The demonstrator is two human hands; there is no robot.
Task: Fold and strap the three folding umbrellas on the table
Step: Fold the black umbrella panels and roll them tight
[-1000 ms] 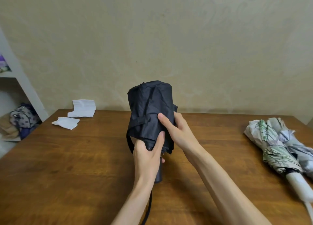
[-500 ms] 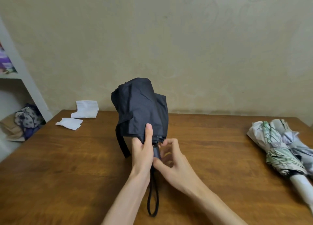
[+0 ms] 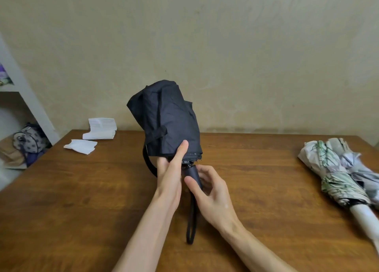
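Note:
A black folding umbrella (image 3: pixel 168 118) stands upright over the middle of the wooden table (image 3: pixel 61 189), its canopy loosely gathered and its closing strap sticking out at the left. My left hand (image 3: pixel 170 175) holds the lower edge of the canopy, thumb laid up along the fabric. My right hand (image 3: pixel 209 187) curls round the black handle just below the canopy. The wrist loop (image 3: pixel 190 226) hangs down to the table. Two more collapsed umbrellas lie at the right edge: a white-and-green patterned one (image 3: pixel 336 175) with a white handle, and a pale grey one (image 3: pixel 365 171) beside it.
White folded papers (image 3: pixel 100 128) and a loose white sheet (image 3: pixel 81 146) lie at the table's back left corner. A white shelf unit (image 3: pixel 26 99) with a dotted bag (image 3: pixel 28 138) stands left of the table. A beige wall runs behind.
My right hand came down off the canopy to the handle. My left hand shifted up to the canopy's lower edge. The umbrella tilted slightly left and the wrist loop now hangs free.

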